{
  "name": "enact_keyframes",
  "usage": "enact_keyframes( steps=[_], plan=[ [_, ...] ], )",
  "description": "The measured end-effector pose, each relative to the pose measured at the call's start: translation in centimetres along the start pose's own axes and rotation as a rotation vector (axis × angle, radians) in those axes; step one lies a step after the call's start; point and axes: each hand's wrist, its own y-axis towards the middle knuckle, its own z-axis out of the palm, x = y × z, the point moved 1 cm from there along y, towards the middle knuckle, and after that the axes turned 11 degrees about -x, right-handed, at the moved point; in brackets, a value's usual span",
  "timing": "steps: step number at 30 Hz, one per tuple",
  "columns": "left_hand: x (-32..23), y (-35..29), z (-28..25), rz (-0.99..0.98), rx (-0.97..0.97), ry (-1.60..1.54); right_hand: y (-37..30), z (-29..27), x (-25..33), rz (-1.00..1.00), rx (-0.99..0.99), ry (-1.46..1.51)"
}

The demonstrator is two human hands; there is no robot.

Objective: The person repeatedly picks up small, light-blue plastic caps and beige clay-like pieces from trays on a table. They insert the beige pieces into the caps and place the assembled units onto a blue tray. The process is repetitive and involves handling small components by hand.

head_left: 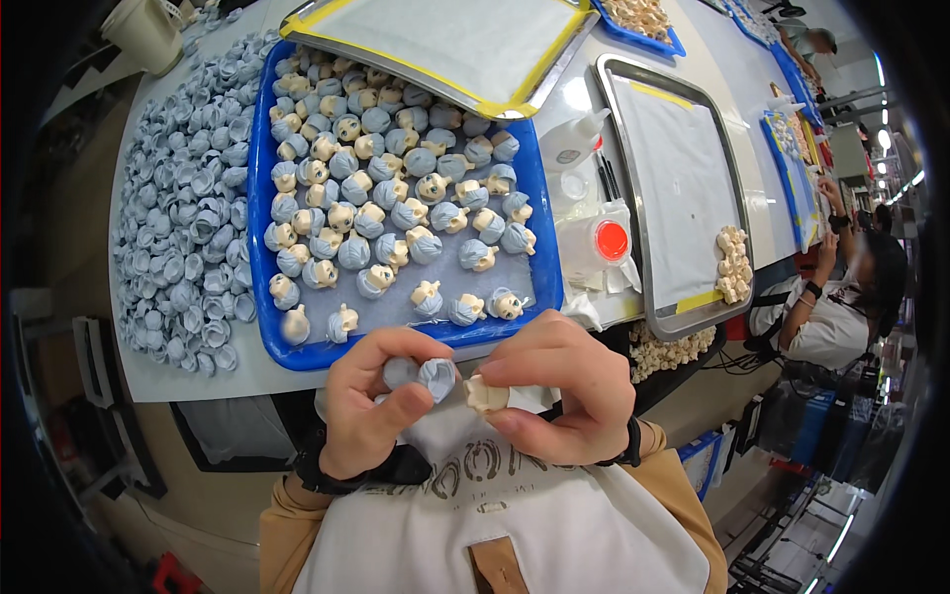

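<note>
Between the thumb and fingers of my left hand (pixel 371 401) are pale blue doll hair pieces (pixel 436 377), hollow and cup-like; a second one shows behind the first. My right hand (pixel 569 391) pinches a cream doll head piece (pixel 486 394), its open edge turned toward the blue one. The two pieces are close but apart. Just beyond my hands lies a blue tray (pixel 259 213) with many small doll heads (pixel 377 280), cream faces under blue hair. To its left spreads a large heap of loose blue hair pieces (pixel 188 228).
A metal tray (pixel 683 188) lined with white holds cream pieces (pixel 733 265) at its near right corner. Another lined metal tray (pixel 445 45) overlaps the blue tray's far end. Between them stand a white squeeze bottle (pixel 572 141) and a red-topped container (pixel 611 240). A co-worker (pixel 831 297) sits at right.
</note>
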Motion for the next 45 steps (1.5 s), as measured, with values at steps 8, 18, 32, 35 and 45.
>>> enact_keyframes(
  steps=[8, 18, 32, 35, 45],
  plan=[
    [-0.3, 0.3, 0.0, -0.198, 0.109, 0.035, -0.2, 0.8, 0.2, -0.202, -0.011, -0.153],
    [-0.2, -0.2, 0.0, -0.246, 0.137, 0.145, -0.2, 1.0, -0.2, -0.349, 0.132, -0.265],
    [-0.5, -0.5, -0.5, -0.208, 0.433, 0.107, -0.4, 1.6, -0.4, -0.248, 0.096, -0.310],
    [-1.2, -0.3, -0.1, -0.190, 0.410, 0.112, -0.5, 1.6, -0.3, -0.262, 0.101, -0.358],
    [-1.5, -0.8, -1.2, 0.204, -0.425, -0.318, 0.2, -0.7, -1.9, -0.141, -0.025, -0.693]
  ],
)
